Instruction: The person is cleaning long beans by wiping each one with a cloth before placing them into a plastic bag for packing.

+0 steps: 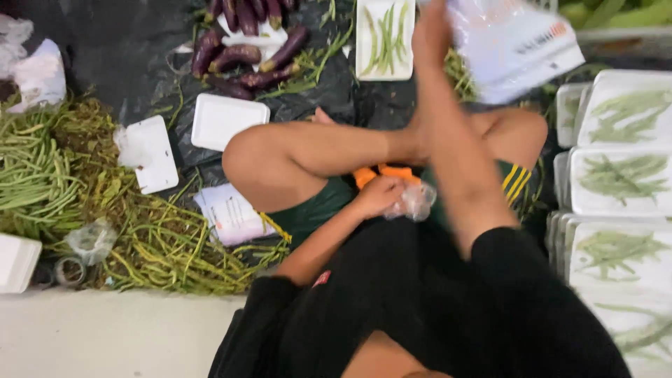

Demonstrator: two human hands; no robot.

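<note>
I sit cross-legged on the ground. My left hand (378,196) rests in my lap, closed on a crumpled clear plastic wrap (414,201) beside an orange object (383,173). My right hand (430,31) is raised far forward, blurred, holding a white plastic bag (514,42) up near the top of the view. Just left of that hand lies a white foam tray of long beans (385,38).
A pile of long beans (42,175) spreads at left, with empty white foam trays (227,119) and purple eggplants (245,49) on black sheeting. Wrapped bean trays (616,175) are stacked at right. A paper sheet (227,213) lies by my knee.
</note>
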